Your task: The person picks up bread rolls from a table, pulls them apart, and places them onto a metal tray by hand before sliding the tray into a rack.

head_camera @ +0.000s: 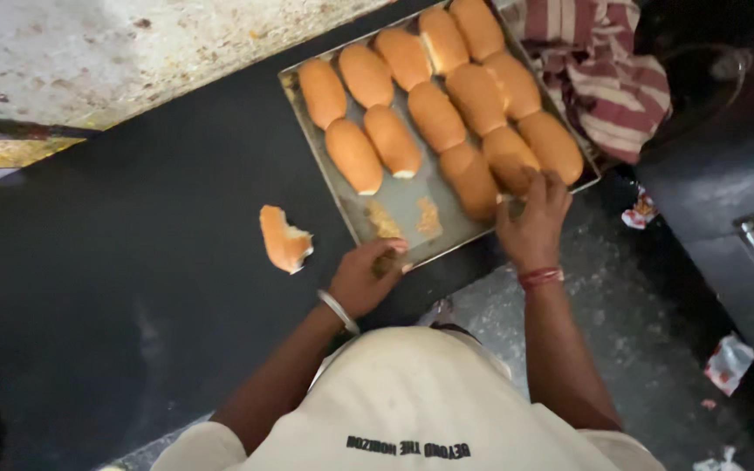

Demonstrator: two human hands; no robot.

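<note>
A metal baking tray (355, 214) is lying on a dark counter (133, 288), turned at an angle so its long axis is running from the near left up to the far right. It is holding rows of long golden buns (436, 115), each one pointing roughly from near right to far left across the tray.

The left hand (364, 277) is resting at the tray's near edge, fingers curled in around something small and brown; what it is cannot be told. A metal bangle (339, 310) is sitting on that wrist.

The right hand (534, 222) is reaching over the tray's near right corner, fingers bent down onto the nearest bun (508, 157), seeming to be gripping it from above. A red thread band (540, 277) is circling that wrist.

A torn piece of bun (283, 237) is lying on the counter just left of the tray, well apart from the left hand. A striped cloth (604, 70) is bunching up at the tray's far right side.
</note>
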